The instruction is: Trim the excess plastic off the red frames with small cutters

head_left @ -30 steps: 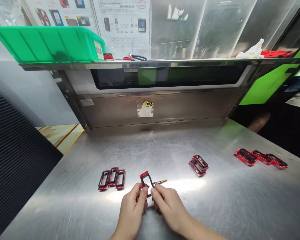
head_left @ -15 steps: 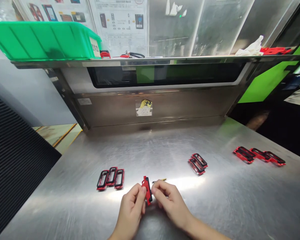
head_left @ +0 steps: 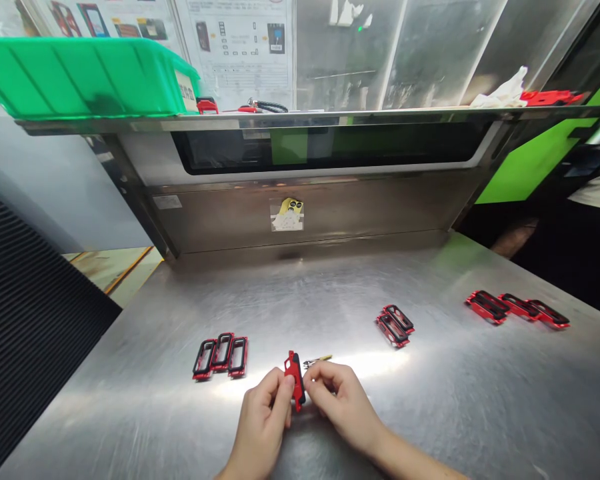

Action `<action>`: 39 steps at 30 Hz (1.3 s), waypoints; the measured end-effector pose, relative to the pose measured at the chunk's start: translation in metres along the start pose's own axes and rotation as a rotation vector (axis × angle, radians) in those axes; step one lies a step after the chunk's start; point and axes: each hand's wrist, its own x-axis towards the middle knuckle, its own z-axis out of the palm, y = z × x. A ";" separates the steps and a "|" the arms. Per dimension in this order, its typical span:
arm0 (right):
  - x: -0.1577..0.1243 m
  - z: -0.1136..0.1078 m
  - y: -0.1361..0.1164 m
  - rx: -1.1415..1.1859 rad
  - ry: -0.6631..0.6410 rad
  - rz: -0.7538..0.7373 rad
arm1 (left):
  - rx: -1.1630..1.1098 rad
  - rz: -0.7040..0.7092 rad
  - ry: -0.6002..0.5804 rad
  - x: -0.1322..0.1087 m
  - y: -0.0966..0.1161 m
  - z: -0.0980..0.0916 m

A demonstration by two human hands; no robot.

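My left hand (head_left: 266, 413) pinches a red and black frame piece (head_left: 294, 380), thumb on its red face. The piece is held on edge above the metal table, its black rim facing right. Close against that rim is my right hand (head_left: 341, 407), thumb and forefinger drawn together; what lies between those fingertips, if anything, is hidden. Just beyond the right fingers lies a small thin tool (head_left: 324, 359) with a yellowish handle, partly covered by the hand. Three similar red and black frames (head_left: 222, 355) lie side by side to the left.
Two more frames (head_left: 395, 326) rest right of centre, and several others (head_left: 517, 309) lie near the right edge of the metal table (head_left: 300, 287). A shelf (head_left: 300, 120) crosses above, bearing a green bin (head_left: 85, 80). At far right a person's sleeve (head_left: 597, 190) shows.
The view has shifted very slightly. Both hands stay nearly in place around the frame piece, which has turned a little so more of its red face shows.
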 end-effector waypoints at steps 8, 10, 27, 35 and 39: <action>-0.001 -0.001 -0.002 -0.001 0.000 0.015 | 0.018 0.011 -0.003 -0.001 0.001 0.000; -0.002 0.000 -0.001 -0.024 0.017 0.017 | 0.032 0.013 0.000 -0.001 0.002 0.000; -0.003 -0.001 -0.006 -0.037 0.055 -0.053 | -0.138 -0.068 -0.050 -0.001 0.002 0.002; -0.005 -0.001 -0.005 -0.010 0.039 -0.024 | -0.127 -0.057 -0.058 0.000 0.003 0.001; -0.004 -0.001 -0.004 -0.051 0.021 -0.009 | -0.091 -0.042 -0.042 0.000 0.002 0.001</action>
